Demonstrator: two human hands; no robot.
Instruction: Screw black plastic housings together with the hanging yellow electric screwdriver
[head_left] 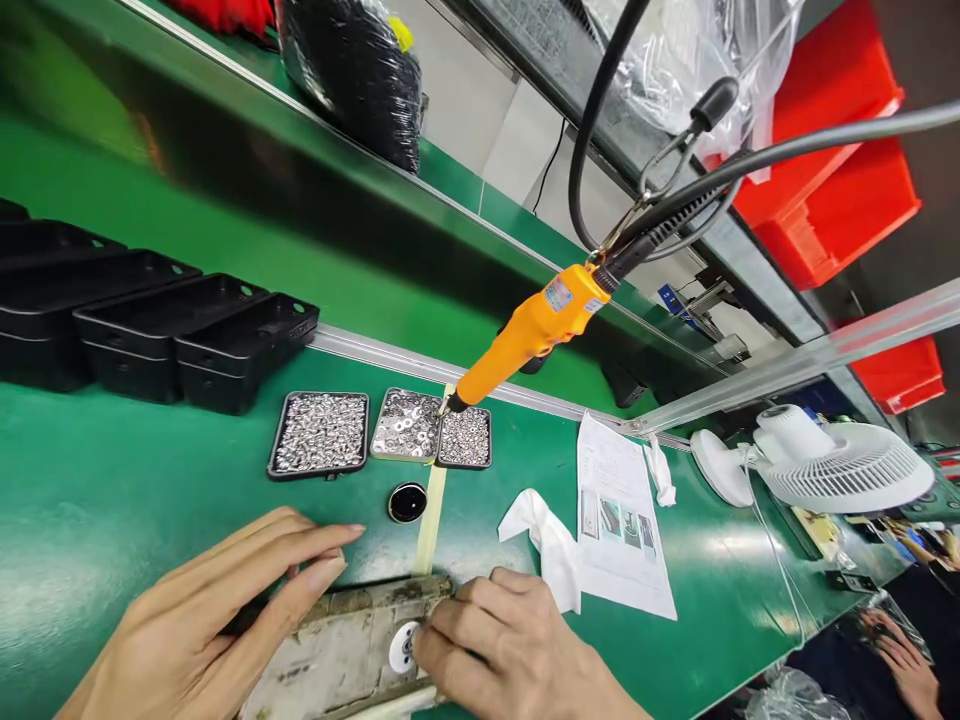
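A worn, tape-covered block lies on the green bench at the bottom middle. Set near its right end is a white disc with small dark holes. My right hand is curled over that end, its fingertips pinched at the disc's edge; whatever they hold is hidden. Over the block's left end, my left hand has its fingers stretched out and a gap between thumb and fingers, with nothing visible in them. Just beyond the block sits a round black cap with a shiny rim.
Three shallow trays of small metal parts stand behind. An orange electric screwdriver hangs with its tip over them. Black bins line the left. White cloth, a printed sheet and a fan are rightward; a co-worker's hand shows.
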